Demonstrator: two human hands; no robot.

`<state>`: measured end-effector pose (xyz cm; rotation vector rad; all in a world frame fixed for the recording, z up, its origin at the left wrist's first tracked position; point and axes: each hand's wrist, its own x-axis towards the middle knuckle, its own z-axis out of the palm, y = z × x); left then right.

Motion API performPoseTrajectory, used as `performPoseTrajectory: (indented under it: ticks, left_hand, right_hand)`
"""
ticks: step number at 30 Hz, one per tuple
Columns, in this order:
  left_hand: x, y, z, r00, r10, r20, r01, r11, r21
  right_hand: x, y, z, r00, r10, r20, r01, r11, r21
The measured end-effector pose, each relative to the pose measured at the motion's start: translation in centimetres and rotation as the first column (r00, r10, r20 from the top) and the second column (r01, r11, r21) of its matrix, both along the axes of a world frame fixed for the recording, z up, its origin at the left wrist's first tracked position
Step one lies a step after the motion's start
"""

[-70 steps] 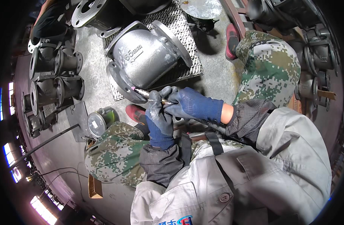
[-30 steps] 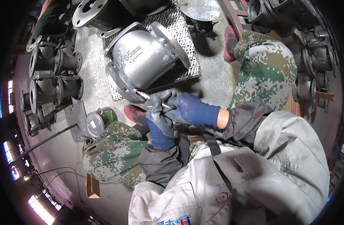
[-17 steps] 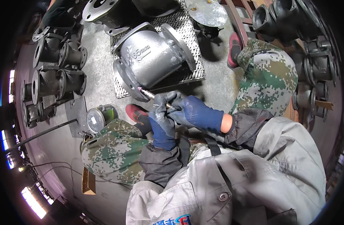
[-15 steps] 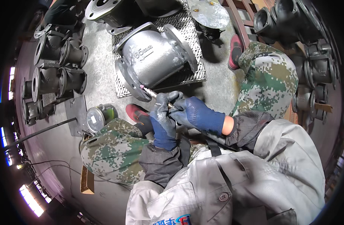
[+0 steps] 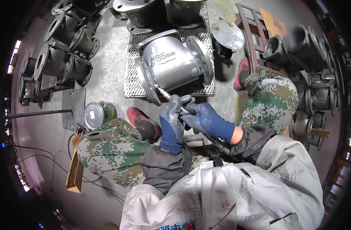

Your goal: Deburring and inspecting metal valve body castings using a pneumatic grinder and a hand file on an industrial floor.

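Note:
Both my gloved hands are closed around a slim pencil die grinder (image 5: 164, 93) with a small pink grinding stone at its tip. My left hand (image 5: 172, 124) grips it near the front, and my right hand (image 5: 207, 118) holds it farther back. The stone sits at the inner side of the left flange of a grey cast-iron valve body (image 5: 171, 65); whether it touches cannot be made out. That casting lies on its side on a patterned metal plate (image 5: 131, 86). A dark hose (image 5: 219, 145) runs back below my right hand.
More flanged castings (image 5: 139, 13) stand behind the valve body. Others are stacked at the left (image 5: 49, 61) and right (image 5: 321, 96). A round metal disc on a stand (image 5: 228, 33), a brown metal frame (image 5: 247, 36), a lidded can (image 5: 95, 115) and cables (image 5: 49, 153) are around me.
My view has shifted, so the casting and plate sit lower and farther right in the picture. Both hands still hold the grinder, its stone still by the left flange.

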<state>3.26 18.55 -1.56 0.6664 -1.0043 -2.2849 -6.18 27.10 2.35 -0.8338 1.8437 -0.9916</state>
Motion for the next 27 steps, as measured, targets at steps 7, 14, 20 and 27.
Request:
performPoseTrajectory:
  ticks: [7, 14, 20, 27]
  left_hand:
    - [3.1, -1.1, 6.8, 0.996, 0.038, 0.076, 0.006, 0.863, -0.505]
    - [6.0, -11.5, 9.3, 0.959, 0.251, 0.129, -0.142, 0.825, -0.547]
    - [1.8, -15.3, 3.1, 0.942, -0.109, 0.318, 0.078, 0.991, 0.111]
    - [-3.7, -13.1, 4.8, 0.993, 0.001, -0.114, 0.031, 0.961, 0.276]
  right_hand:
    - [-3.6, 0.1, 7.1, 0.964, -0.188, 0.186, 0.234, 0.934, -0.271]
    - [-12.6, -1.1, 9.4, 0.926, -0.378, -0.011, 0.364, 0.900, -0.241]
    - [-14.6, -3.0, 4.5, 0.851, -0.501, 0.161, 0.519, 0.848, -0.104]
    - [-13.2, -6.1, 0.8, 0.808, -0.563, 0.173, 0.587, 0.794, -0.157]
